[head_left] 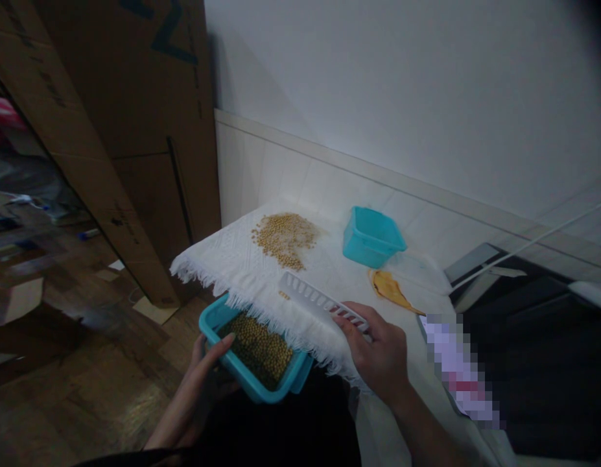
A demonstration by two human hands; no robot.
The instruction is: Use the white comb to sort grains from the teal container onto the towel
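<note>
My left hand (205,383) grips a turquoise plastic tub (266,391) at its left side, thumb over the rim. Inside the tub lie yellowish beans (266,347) mixed with darker green bits. The tub sits just below the fringed edge of a white cloth (217,250), which overhangs part of it. In my right hand (380,353) is a white slotted plastic strip (314,299), its long edge low over the cloth near the fringe. A few beans (284,296) lie beside the strip's far end. Farther back, a loose pile of pale yellow beans (285,237) is spread on the cloth.
A second turquoise tub (375,237) stands on the cloth near the wall. Close to it lies a yellow-orange flat item (391,288). Tall cardboard boxes (149,130) rise at the left. A black object (538,350) and a thin white rod (538,240) are at the right.
</note>
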